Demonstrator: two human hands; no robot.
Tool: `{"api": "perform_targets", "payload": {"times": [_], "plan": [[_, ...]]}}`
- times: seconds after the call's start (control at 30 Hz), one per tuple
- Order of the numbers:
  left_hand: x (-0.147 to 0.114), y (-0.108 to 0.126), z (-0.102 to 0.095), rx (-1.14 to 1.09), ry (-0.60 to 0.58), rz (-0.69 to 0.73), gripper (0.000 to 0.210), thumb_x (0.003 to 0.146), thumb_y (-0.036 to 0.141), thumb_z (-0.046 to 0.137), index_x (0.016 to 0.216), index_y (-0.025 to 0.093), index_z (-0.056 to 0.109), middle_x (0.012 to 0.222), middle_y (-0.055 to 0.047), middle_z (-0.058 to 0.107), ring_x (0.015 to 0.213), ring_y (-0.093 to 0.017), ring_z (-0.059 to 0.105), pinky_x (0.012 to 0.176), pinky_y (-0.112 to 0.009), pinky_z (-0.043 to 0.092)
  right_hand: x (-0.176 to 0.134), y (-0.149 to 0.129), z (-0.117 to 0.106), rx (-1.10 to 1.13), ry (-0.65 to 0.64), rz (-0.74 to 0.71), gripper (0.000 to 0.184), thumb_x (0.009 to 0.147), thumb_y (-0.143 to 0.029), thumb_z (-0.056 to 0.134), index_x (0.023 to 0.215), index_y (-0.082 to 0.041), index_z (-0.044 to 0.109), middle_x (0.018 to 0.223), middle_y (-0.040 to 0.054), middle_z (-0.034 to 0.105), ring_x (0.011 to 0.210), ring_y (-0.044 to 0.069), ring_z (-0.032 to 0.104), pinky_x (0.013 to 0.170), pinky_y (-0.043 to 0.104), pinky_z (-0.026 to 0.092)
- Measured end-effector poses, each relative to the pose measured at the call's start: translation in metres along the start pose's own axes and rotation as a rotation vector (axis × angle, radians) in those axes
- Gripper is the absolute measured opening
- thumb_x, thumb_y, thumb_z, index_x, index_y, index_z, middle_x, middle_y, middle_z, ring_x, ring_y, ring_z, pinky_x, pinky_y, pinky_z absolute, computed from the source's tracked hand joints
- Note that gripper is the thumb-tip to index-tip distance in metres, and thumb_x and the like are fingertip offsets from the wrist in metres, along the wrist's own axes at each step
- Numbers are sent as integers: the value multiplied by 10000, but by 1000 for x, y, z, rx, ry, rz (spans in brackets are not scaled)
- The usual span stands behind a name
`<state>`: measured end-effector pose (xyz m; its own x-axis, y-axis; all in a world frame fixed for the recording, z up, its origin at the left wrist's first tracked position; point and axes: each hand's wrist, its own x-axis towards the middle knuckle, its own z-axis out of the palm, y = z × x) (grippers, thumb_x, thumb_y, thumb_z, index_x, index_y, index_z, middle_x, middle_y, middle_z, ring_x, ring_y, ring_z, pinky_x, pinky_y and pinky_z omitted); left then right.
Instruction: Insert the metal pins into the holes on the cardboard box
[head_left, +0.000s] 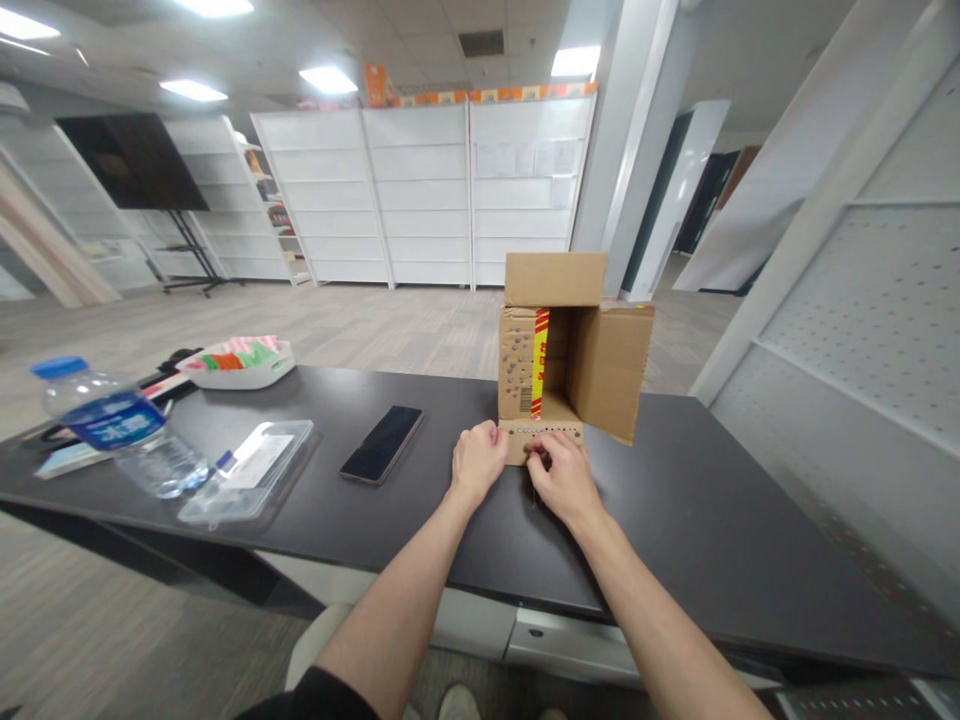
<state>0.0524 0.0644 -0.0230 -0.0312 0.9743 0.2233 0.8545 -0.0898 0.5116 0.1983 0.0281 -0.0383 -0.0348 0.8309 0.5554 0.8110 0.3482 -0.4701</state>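
A small open cardboard box stands on the dark desk, its opening facing me. One flap points up, another swings out to the right, and the lower flap reaches towards me. Small dark and shiny spots run along that lower flap and dot the left panel; whether they are holes or metal pieces I cannot tell. My left hand is closed at the left edge of the lower flap, gripping it. Over the flap's front edge, my right hand has its fingers pinched together; anything held between them is too small to name.
Left of my hands lies a black phone. Further left are a clear plastic case, a tilted water bottle and a white tray of colourful packets. A perforated white panel stands along the right side.
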Motion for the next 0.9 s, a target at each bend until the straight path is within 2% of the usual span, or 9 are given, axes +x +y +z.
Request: {"api": "perform_targets", "payload": {"times": [0.23, 0.53, 0.9], "plan": [[1, 0, 0, -15, 18, 28, 254, 845, 294, 421, 642, 211, 550, 634, -31, 617, 582, -143, 524, 563, -265, 254, -4, -5, -3, -16, -144, -56, 156, 774, -159, 480, 788, -221, 622, 820, 21, 614, 849, 194, 554, 772, 328, 319], [0, 1, 0, 0, -6, -1, 252, 847, 296, 423, 661, 211, 572, 652, -40, 628, 606, -149, 540, 579, -262, 275, -5, -7, -4, -42, -170, -88, 135, 751, -135, 498, 759, -218, 605, 809, 8, 608, 834, 185, 539, 745, 311, 300], [0, -2, 2, -18, 17, 23, 250, 839, 296, 430, 629, 215, 540, 629, -32, 613, 580, -145, 524, 560, -271, 246, -6, -9, -4, -55, -204, -116, 131, 740, -123, 496, 750, -206, 596, 798, 20, 608, 831, 191, 532, 733, 303, 292]]}}
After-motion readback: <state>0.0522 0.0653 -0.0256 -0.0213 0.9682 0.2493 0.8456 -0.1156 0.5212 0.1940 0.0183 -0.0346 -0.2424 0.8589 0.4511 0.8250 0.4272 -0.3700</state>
